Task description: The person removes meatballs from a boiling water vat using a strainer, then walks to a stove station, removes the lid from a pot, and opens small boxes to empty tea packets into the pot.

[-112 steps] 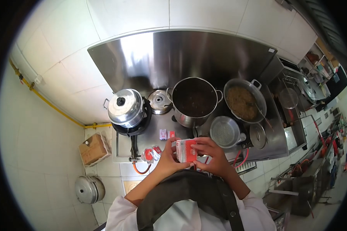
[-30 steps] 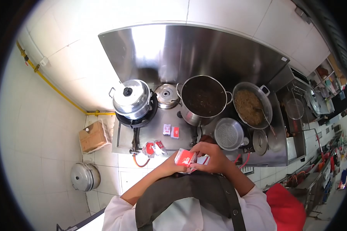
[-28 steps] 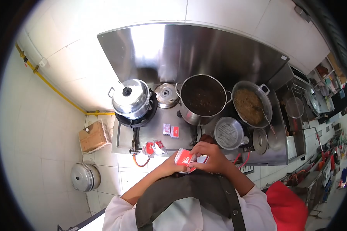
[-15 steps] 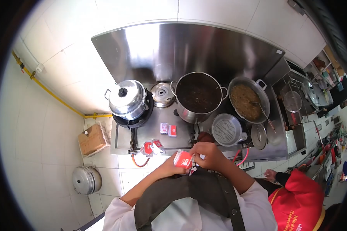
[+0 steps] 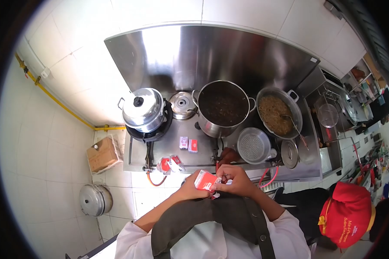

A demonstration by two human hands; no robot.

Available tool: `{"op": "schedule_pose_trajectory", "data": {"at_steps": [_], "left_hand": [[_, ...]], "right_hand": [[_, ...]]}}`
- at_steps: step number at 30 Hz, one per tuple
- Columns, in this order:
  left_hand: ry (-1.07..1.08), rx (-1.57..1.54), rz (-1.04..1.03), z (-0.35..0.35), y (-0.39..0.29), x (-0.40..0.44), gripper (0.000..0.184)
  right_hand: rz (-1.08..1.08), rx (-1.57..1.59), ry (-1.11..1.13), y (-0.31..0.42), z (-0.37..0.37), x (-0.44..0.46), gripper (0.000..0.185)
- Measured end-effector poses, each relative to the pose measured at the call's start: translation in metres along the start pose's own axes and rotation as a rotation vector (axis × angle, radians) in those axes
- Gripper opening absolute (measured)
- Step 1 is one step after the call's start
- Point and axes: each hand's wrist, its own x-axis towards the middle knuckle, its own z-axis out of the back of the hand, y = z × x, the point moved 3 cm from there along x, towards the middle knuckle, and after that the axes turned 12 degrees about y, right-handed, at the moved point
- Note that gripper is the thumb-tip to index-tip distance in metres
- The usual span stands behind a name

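My left hand (image 5: pixel 189 188) is closed around a small red and white box (image 5: pixel 205 181), held in front of my apron. My right hand (image 5: pixel 237 182) pinches at the box's right end, where a bit of whitish wrapping shows between the fingers. Two similar small boxes, a white and purplish one (image 5: pixel 183 143) and a red and white one (image 5: pixel 193 146), lie side by side on the steel stove top (image 5: pixel 166 149). Crumpled red and clear wrapping (image 5: pixel 164 164) lies at the front edge of the stove, left of my hands.
A lidded pot (image 5: pixel 142 110) stands on the left burner. Behind my hands are a tall pot (image 5: pixel 212 127) of dark liquid, a pan of brown food (image 5: pixel 275 114) with a ladle, and a perforated strainer (image 5: pixel 254 146). At right, a person in red (image 5: pixel 345 216) bends nearby.
My right hand has shifted slightly along the box's right end, its fingers repositioned. The box stays in my left hand. The person in red has moved farther right.
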Motion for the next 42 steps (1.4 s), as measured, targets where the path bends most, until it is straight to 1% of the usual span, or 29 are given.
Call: {"op": "schedule_pose_trajectory", "data": {"at_steps": [3, 6, 9, 12, 15, 17, 18, 21, 24, 25, 27, 28, 30, 32, 33, 35, 36, 37, 40, 41, 42], "left_hand": [[-0.063, -0.065, 0.012, -0.006, -0.002, -0.003, 0.059], [-0.057, -0.118, 0.033, -0.007, -0.007, -0.004, 0.056], [-0.084, -0.074, 0.059, -0.005, -0.006, -0.002, 0.055], [-0.098, -0.130, 0.041, -0.005, -0.008, -0.002, 0.055], [-0.093, -0.109, 0.024, -0.002, -0.008, -0.001, 0.056], [-0.140, -0.113, -0.024, 0.004, 0.032, 0.013, 0.057], [-0.165, -0.117, -0.050, 0.005, 0.029, 0.016, 0.058], [-0.161, -0.011, -0.004, 0.006, 0.015, 0.008, 0.060], [-0.100, -0.140, -0.126, 0.007, 0.008, 0.009, 0.060], [-0.098, -0.189, -0.171, 0.010, 0.012, 0.008, 0.059], [-0.042, -0.386, -0.088, 0.015, 0.020, 0.009, 0.058], [-0.012, -0.485, -0.046, 0.014, 0.023, 0.009, 0.058], [-0.007, -0.574, -0.065, 0.013, 0.024, 0.010, 0.056], [-0.004, -0.662, -0.082, 0.011, 0.024, 0.011, 0.055], [-0.072, -0.699, -0.100, 0.009, 0.019, 0.010, 0.054], [-0.209, -0.770, -0.139, 0.003, 0.006, 0.008, 0.053], [-0.234, -0.795, -0.169, 0.003, 0.006, 0.009, 0.052], [-0.266, -0.819, -0.200, 0.005, 0.006, 0.009, 0.051], [-0.423, -0.975, -0.258, 0.027, 0.020, -0.001, 0.043], [-0.481, -1.042, -0.273, 0.037, 0.028, -0.004, 0.041], [-0.671, -1.049, -0.293, 0.050, 0.040, -0.010, 0.035]], "right_hand": [[0.058, -0.084, -0.057, 0.004, -0.003, -0.002, 0.022], [0.203, -0.171, -0.042, 0.013, -0.004, -0.001, 0.017], [0.307, -0.269, -0.017, 0.014, -0.005, -0.002, 0.012], [0.320, -0.358, -0.007, 0.015, -0.004, -0.003, 0.010], [0.275, -0.366, -0.004, 0.015, -0.002, -0.004, 0.011], [0.341, -0.365, 0.067, 0.020, -0.004, -0.002, 0.010], [0.374, -0.365, 0.104, 0.023, -0.005, -0.002, 0.010], [0.367, -0.379, 0.020, 0.031, -0.004, 0.000, 0.008], [0.157, 0.080, 0.002, 0.011, 0.001, -0.004, 0.007], [0.120, 0.242, -0.052, 0.010, 0.003, -0.002, 0.007], [0.037, 0.570, -0.167, 0.005, 0.005, -0.001, 0.010], [0.042, 0.605, -0.163, -0.001, 0.006, 0.001, 0.014], [0.051, 0.676, -0.152, -0.013, 0.010, 0.006, 0.021], [-0.005, 0.522, -0.143, -0.011, 0.009, 0.011, 0.021], [-0.032, 0.445, -0.138, -0.008, 0.007, 0.015, 0.022], [0.000, 0.129, -0.125, 0.006, -0.004, 0.021, 0.021], [0.016, -0.029, -0.115, 0.010, -0.008, 0.023, 0.020], [-0.013, -0.001, -0.132, 0.003, -0.009, 0.025, 0.020], [-0.130, 0.590, -0.168, -0.040, -0.003, 0.037, 0.022], [-0.103, 0.824, -0.090, -0.070, -0.001, 0.044, 0.015], [-0.162, 0.776, -0.091, -0.098, -0.006, 0.054, 0.014]]}}
